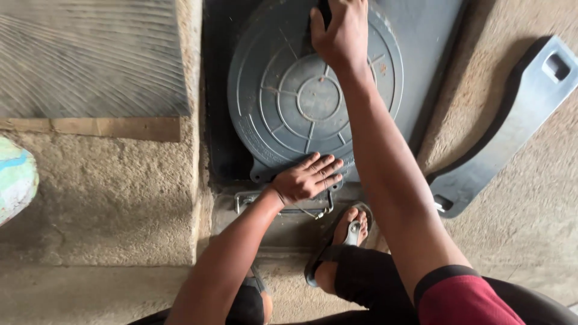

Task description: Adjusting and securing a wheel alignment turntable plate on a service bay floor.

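The person crouches over a round grey plastic lid (313,99), moulded with raised rings and spokes, that lies over a dark opening framed by rough concrete floor (108,192). The left hand (308,178) rests flat on the near rim of the lid, fingers spread and pressed together against the surface, gripping nothing. The right hand (340,31) reaches across to the far rim, fingers curled over the edge; it appears to be clamped on that rim, though the fingertips run out of the top of the view.

Judging by this pose, the step in hand is seating or shifting the lid on its frame: one hand steadies the near side while the other pulls or pushes the far side. The next move would call for an even pull at the far rim while the near palm keeps the lid from sliding towards the metal latch bracket (283,204) just below it.

A long grey plastic panel with a handle slot (506,129) lies well apart to the right on the concrete. A ribbed corrugated sheet (90,57) fills the upper left. A foot in a dark sandal (340,241) stands near the bracket.

What lies under the lid is hidden. The pale green-and-white object (15,177) at the left edge is cut off and cannot be identified.
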